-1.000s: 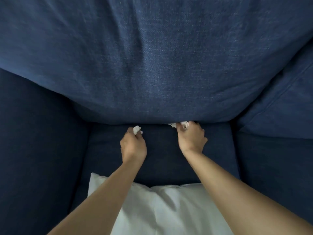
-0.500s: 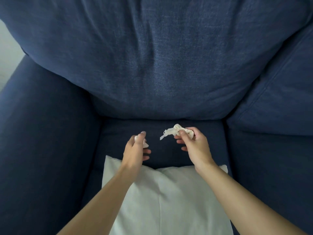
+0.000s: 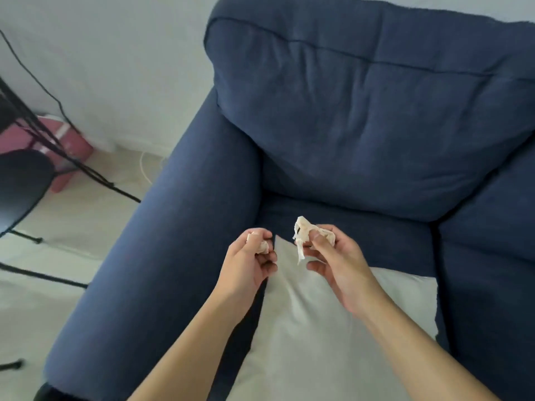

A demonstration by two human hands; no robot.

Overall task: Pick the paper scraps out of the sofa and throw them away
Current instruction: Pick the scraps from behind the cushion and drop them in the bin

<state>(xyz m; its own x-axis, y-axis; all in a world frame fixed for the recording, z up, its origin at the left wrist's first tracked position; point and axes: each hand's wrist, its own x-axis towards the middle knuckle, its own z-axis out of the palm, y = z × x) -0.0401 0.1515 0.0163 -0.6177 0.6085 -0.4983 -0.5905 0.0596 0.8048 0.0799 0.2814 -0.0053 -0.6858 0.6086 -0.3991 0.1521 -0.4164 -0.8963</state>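
Note:
My left hand [image 3: 249,261] is closed around a small crumpled white paper scrap [image 3: 262,246], held over the seat of the dark blue sofa [image 3: 362,117]. My right hand [image 3: 335,259] pinches a larger twisted white paper scrap [image 3: 301,234] between thumb and fingers, a strip of it hanging down. Both hands hover above the near edge of the seat cushion, just in front of the back cushion and over the top corner of a white pillow [image 3: 333,337].
The sofa's left armrest [image 3: 162,256] runs down the middle left. Beyond it lie pale floor, a black round stool [image 3: 20,180], black thin metal legs and cables [image 3: 72,160], and a pink box [image 3: 66,146] by the wall. A second seat cushion [image 3: 489,285] lies to the right.
Both hands pulled the scraps out of the gap under the back cushion and drew back toward me. My view has swung left and away, so the armrest and floor show.

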